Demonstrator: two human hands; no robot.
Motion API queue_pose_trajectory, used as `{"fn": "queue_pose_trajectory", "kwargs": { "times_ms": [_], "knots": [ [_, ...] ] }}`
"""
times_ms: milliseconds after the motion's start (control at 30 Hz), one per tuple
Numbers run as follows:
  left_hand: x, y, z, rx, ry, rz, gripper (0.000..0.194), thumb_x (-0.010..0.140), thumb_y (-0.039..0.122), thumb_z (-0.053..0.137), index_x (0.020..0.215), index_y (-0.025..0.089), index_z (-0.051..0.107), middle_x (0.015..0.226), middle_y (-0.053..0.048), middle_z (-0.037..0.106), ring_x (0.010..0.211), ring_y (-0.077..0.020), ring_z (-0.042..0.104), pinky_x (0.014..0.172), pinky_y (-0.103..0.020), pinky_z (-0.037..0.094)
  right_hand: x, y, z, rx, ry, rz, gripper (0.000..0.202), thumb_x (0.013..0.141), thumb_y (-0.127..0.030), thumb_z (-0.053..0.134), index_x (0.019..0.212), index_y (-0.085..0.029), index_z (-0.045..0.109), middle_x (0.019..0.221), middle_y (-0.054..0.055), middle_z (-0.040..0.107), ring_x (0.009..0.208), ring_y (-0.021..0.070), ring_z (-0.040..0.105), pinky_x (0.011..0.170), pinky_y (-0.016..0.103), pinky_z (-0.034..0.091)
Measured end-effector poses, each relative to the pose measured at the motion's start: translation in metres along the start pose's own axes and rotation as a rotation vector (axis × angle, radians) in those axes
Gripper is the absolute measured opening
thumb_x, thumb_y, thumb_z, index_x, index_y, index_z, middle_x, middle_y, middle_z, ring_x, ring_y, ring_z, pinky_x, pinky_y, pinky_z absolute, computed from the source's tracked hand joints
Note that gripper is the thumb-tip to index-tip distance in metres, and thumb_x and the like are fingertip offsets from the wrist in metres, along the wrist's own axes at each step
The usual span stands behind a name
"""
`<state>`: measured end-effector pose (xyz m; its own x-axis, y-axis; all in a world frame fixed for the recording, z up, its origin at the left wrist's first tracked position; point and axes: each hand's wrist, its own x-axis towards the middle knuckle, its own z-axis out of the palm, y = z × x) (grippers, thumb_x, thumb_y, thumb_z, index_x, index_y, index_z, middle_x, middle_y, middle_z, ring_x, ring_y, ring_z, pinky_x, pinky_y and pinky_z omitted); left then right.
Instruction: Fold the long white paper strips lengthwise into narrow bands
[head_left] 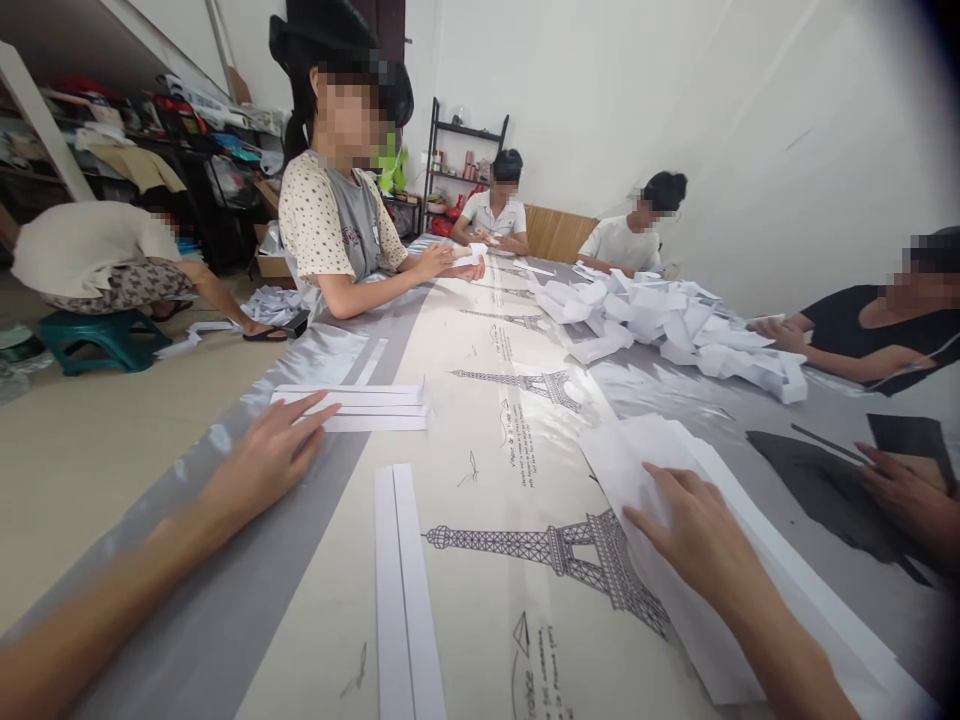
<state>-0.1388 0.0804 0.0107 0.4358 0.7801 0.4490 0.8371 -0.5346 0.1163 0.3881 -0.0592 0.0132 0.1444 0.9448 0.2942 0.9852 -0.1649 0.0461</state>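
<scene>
White folded paper strips (375, 408) lie side by side near the table's left edge, and my left hand (274, 450) rests over their left end with its fingers spread. On the right, my right hand (694, 520) lies with fingers apart on a stack of white paper sheets (720, 620). Two long white strips (409, 600) lie lengthwise between my hands at the front. They rest on a cream and grey tablecloth (480, 560) printed with Eiffel towers.
A heap of folded white paper (675, 325) covers the back right. Several people sit round the table; one holds paper at the back left. Black sheets (825, 490) lie by another person's hands at right. Someone crouches on a green stool (101, 338).
</scene>
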Motion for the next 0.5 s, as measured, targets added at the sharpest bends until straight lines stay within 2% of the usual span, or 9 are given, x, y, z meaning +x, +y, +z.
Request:
{"fn": "queue_pose_trajectory", "kwargs": {
  "times_ms": [100, 267, 367, 500],
  "knots": [
    [-0.006, 0.031, 0.004, -0.093, 0.004, 0.069, 0.047, 0.108, 0.046, 0.034, 0.138, 0.023, 0.061, 0.144, -0.008, 0.061, 0.129, -0.0264, 0.06, 0.112, -0.044, 0.047, 0.0, 0.0, 0.002, -0.039, 0.053, 0.003, 0.069, 0.089, -0.057, 0.052, 0.14, -0.01, 0.053, 0.136, 0.022, 0.059, 0.124, 0.044, 0.054, 0.097, 0.055, 0.05],
    [-0.02, 0.082, 0.01, -0.163, -0.112, 0.267, 0.039, 0.109, 0.038, 0.039, 0.137, 0.024, 0.062, 0.141, -0.006, 0.063, 0.127, -0.0242, 0.062, 0.105, -0.039, 0.054, -0.001, 0.003, 0.008, -0.022, 0.032, 0.003, 0.059, 0.091, -0.052, 0.049, 0.136, -0.013, 0.055, 0.135, 0.02, 0.062, 0.124, 0.0426, 0.055, 0.096, 0.055, 0.049],
    [-0.022, 0.092, 0.009, -0.16, -0.115, 0.322, 0.035, 0.109, 0.034, 0.042, 0.134, 0.024, 0.064, 0.14, -0.006, 0.064, 0.13, -0.0251, 0.06, 0.107, -0.041, 0.053, -0.001, 0.005, 0.007, -0.006, 0.032, 0.029, 0.062, 0.091, -0.05, 0.047, 0.139, -0.011, 0.053, 0.135, 0.022, 0.06, 0.123, 0.0433, 0.054, 0.096, 0.055, 0.048],
    [-0.021, 0.089, 0.008, -0.182, -0.096, 0.331, 0.035, 0.108, 0.032, 0.043, 0.136, 0.024, 0.062, 0.141, -0.006, 0.063, 0.13, -0.0238, 0.06, 0.109, -0.041, 0.052, 0.006, 0.012, 0.006, 0.089, 0.05, 0.138, 0.071, 0.083, -0.051, 0.054, 0.142, -0.012, 0.051, 0.126, 0.023, 0.061, 0.115, 0.0446, 0.057, 0.09, 0.056, 0.048]
  ]
}}
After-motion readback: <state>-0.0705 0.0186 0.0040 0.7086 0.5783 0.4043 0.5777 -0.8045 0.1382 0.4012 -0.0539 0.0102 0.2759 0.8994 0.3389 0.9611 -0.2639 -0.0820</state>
